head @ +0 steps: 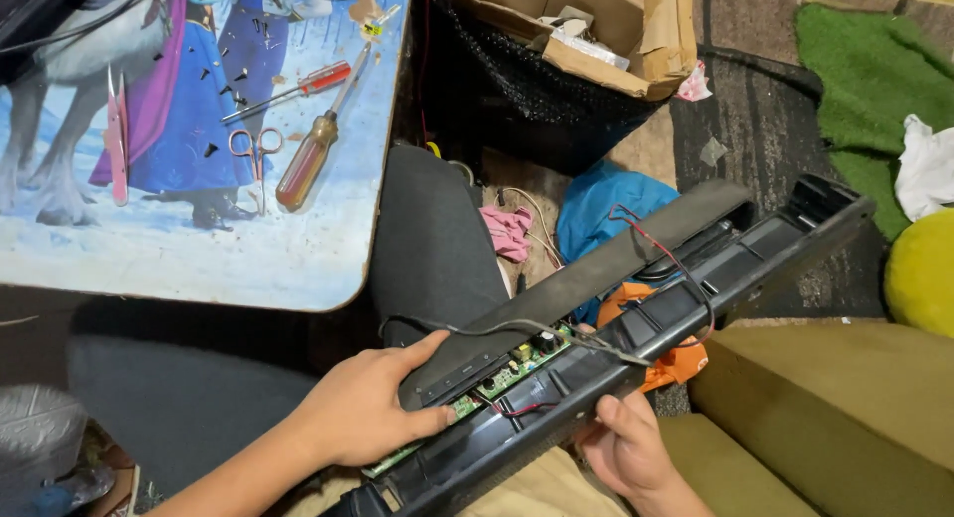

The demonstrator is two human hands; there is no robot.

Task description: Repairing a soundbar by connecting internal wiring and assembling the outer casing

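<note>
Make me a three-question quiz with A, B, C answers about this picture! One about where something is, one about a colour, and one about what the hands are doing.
1. Where do the small scissors lie?
A. On the picture table
B. In the cardboard box
C. On the green mat

2. What colour is the circuit board inside the long black case?
A. Red
B. Green
C. Yellow

3. How is the long black case?
A. Shut and lying on the table
B. Snapped into two separate pieces on the floor
C. Opened up and held by both hands

Answers:
1. A, they lie beside the amber-handled screwdriver on the table.
2. B, the board shows green between the case halves.
3. C, the left hand presses on the cover, the right hand grips below, and wires and board show in the gap.
</note>
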